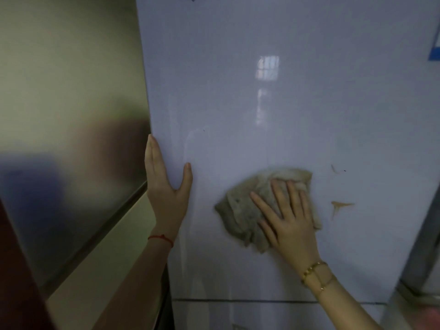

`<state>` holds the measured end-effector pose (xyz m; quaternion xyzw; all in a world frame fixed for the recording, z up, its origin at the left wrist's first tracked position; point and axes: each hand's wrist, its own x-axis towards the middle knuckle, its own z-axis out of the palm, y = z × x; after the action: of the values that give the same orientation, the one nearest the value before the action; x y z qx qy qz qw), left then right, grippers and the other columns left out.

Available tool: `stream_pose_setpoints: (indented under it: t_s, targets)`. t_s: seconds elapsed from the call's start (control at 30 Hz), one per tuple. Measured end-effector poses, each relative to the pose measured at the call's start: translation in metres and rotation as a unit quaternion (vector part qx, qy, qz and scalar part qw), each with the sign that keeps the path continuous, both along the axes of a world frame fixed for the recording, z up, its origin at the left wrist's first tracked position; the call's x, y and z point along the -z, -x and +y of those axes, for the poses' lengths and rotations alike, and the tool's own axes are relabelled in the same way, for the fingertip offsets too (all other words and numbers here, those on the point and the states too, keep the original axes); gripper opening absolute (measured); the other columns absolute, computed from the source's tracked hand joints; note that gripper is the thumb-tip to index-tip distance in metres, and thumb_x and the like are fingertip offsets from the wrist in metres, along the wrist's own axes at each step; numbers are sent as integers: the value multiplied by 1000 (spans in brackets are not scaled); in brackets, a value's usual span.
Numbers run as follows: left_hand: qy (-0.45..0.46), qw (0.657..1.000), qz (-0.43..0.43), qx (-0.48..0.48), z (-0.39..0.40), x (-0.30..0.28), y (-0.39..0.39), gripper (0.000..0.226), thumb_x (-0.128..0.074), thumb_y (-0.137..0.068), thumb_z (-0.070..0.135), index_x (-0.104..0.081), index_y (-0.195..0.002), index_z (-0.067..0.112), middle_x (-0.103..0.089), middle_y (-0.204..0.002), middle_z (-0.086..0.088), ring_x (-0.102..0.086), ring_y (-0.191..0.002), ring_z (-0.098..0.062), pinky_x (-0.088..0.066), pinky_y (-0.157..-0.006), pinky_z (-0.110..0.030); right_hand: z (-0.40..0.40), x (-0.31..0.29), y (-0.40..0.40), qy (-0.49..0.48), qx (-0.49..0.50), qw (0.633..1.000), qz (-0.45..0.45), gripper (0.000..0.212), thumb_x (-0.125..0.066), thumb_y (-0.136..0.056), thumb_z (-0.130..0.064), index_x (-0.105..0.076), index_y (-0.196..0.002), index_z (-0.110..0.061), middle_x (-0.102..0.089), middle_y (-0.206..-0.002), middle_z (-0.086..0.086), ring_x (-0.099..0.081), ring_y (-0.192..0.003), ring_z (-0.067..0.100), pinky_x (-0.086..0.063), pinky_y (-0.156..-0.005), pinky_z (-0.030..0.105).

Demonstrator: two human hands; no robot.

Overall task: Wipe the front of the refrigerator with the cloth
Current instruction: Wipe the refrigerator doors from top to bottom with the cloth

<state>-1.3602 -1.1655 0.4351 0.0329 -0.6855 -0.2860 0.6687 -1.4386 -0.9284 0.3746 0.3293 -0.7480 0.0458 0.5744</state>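
The pale glossy refrigerator door (273, 110) fills most of the view. A crumpled grey-beige cloth (240, 210) lies flat against the door's lower middle, pressed there by my right hand (288, 215) with fingers spread over it. My left hand (166, 186) grips the door's left edge, thumb on the front and fingers wrapped around the side. Brownish smears (340, 207) mark the door just right of the cloth, and faint streaks run down the left part.
A shiny metallic panel (71, 115) stands to the left of the refrigerator. A horizontal seam (262, 300) crosses the door low down. A blue sticker (434, 44) sits at the upper right edge. A grey surface (423, 246) rises at the right.
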Motion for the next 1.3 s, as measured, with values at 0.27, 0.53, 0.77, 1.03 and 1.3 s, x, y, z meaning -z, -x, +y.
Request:
stream_pose_setpoints:
  t_s: [0.27,0.53,0.77,1.03,1.3]
  targets:
    - [-1,1000,-11,8,1,1,-1,73,-56,-96,24,-14,-153,3,-19,-162,-9,-19,-151,-16,-19,-122,-20,-6,-68,7,141,-10,990,-16,50,-41,-102,-39,-33,-150,-30,-21,-160,14,-13,-149,39,-8,-124,52]
    - [30,998,-33,-37,10,18,-1,67,-50,-99,21,-14,-153,2,-7,-163,-14,-8,-153,-21,-16,-126,-45,23,39,7,-64,7,998,8,48,-39,-102,-38,-31,-149,-34,-32,-153,9,-35,-135,38,-9,-123,43]
    - [187,969,-100,-129,52,55,20,60,-51,-97,22,-27,-149,4,-22,-159,-18,-14,-150,-36,-4,-125,-52,29,-59,18,178,-10,984,-22,49,-43,-101,-36,-35,-149,-28,-20,-160,11,-14,-149,38,-8,-124,50]
    - [164,965,-95,-182,60,61,37,62,-46,-94,25,-26,-150,5,-24,-158,-20,-8,-152,-29,-6,-123,-56,86,-4,31,108,0,994,-32,46,-39,-101,-34,-35,-147,-32,-25,-158,10,-19,-147,37,-7,-124,48]
    - [160,966,-78,-189,60,62,39,61,-42,-95,26,-28,-149,3,-25,-157,-22,-10,-151,-31,-6,-123,-56,69,-5,37,61,-85,994,30,40,-42,-103,-20,-48,-142,-26,-39,-153,6,-30,-144,34,-19,-122,49]
